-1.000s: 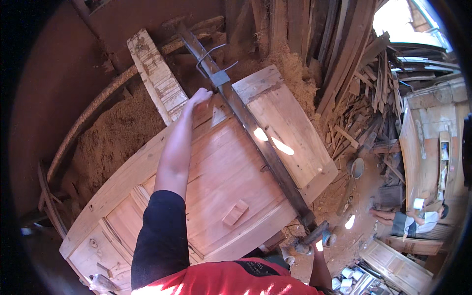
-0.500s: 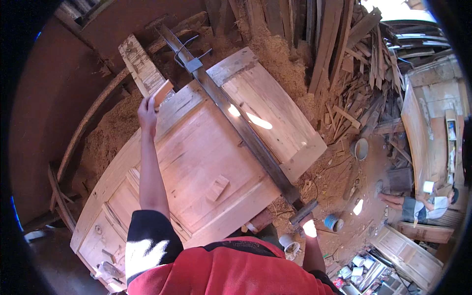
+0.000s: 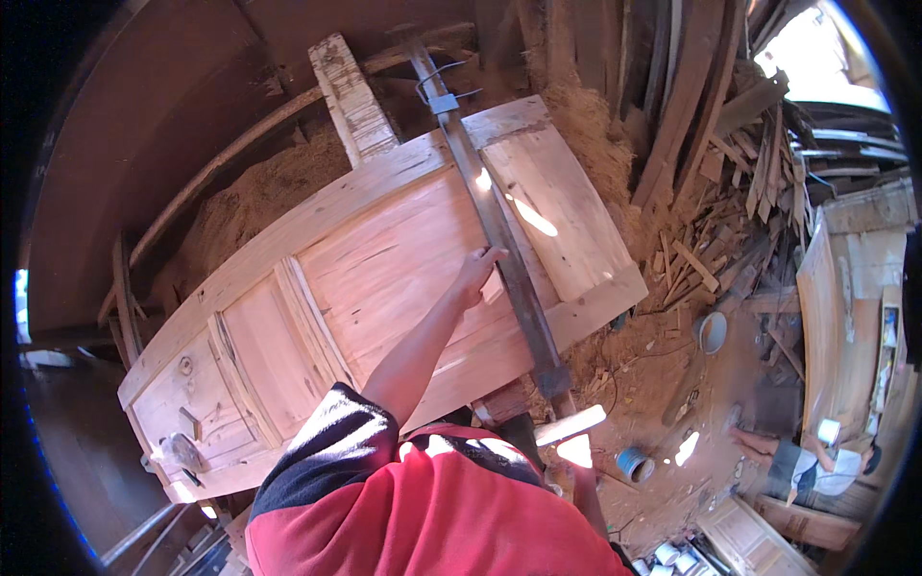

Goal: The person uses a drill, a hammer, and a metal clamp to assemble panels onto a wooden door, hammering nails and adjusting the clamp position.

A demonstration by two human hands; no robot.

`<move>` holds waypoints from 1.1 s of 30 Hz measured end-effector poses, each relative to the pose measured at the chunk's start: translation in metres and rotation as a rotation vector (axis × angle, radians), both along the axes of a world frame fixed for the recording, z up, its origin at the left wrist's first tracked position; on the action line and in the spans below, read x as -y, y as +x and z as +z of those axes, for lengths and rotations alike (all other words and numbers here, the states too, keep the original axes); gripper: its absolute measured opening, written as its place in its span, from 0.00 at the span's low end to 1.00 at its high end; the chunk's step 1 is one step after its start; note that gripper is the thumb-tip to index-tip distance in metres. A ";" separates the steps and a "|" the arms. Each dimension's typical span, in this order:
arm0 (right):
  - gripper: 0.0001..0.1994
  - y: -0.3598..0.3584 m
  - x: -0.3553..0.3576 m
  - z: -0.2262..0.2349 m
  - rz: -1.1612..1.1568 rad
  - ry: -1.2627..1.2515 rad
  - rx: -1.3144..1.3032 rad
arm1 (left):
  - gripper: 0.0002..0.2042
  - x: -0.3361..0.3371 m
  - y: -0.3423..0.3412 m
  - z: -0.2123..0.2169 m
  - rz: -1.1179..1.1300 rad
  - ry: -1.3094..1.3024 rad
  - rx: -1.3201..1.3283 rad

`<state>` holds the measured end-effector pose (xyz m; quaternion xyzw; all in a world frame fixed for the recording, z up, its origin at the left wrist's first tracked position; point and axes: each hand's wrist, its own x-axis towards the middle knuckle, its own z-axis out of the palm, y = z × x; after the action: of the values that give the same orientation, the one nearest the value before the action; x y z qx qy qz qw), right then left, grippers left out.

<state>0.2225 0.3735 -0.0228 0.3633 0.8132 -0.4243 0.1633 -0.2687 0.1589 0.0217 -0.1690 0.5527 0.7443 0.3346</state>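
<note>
A panelled wooden door [image 3: 384, 240] lies flat before me. Across it runs a long metal bar clamp [image 3: 499, 230], with a sliding jaw [image 3: 443, 104] past the door's far edge. My left hand [image 3: 473, 276] is closed over the door, close beside the clamp bar, its fingers round a small pale wood block [image 3: 493, 287]. My right hand [image 3: 579, 456], low and right of the door's near edge, is at the clamp's crosswise handle [image 3: 570, 425] and seems closed on it. Bright sun and the handle hide most of those fingers.
A rough board [image 3: 351, 101] sticks out beyond the door's far edge. A power tool [image 3: 181, 451] sits at the door's left end. Scrap wood [image 3: 711, 240] is heaped at right, near a bucket [image 3: 711, 332] and a blue tin [image 3: 635, 466]. Another person [image 3: 816, 468] is at far right.
My left hand has come back from the door's far edge to beside the clamp bar, with the wood block. My right hand stays at the clamp handle. The view has shifted.
</note>
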 end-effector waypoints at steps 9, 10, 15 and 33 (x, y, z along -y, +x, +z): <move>0.20 0.001 0.062 0.018 -0.102 -0.051 0.054 | 0.10 0.022 -0.023 0.010 -0.269 -0.139 -0.233; 0.20 0.004 0.068 0.024 -0.097 -0.056 0.068 | 0.10 0.028 -0.023 0.007 -0.253 -0.138 -0.221; 0.20 -0.015 0.089 0.029 -0.032 -0.078 0.070 | 0.09 0.065 -0.016 0.021 -0.127 -0.024 -0.354; 0.20 -0.081 0.232 0.058 0.307 -0.264 -0.175 | 0.08 0.327 0.069 -0.007 0.281 -0.434 -0.229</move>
<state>0.1416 0.1413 0.0355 0.1726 0.8074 -0.5272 0.2011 -0.2001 -0.1678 0.0148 -0.2265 0.7045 0.6619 0.1194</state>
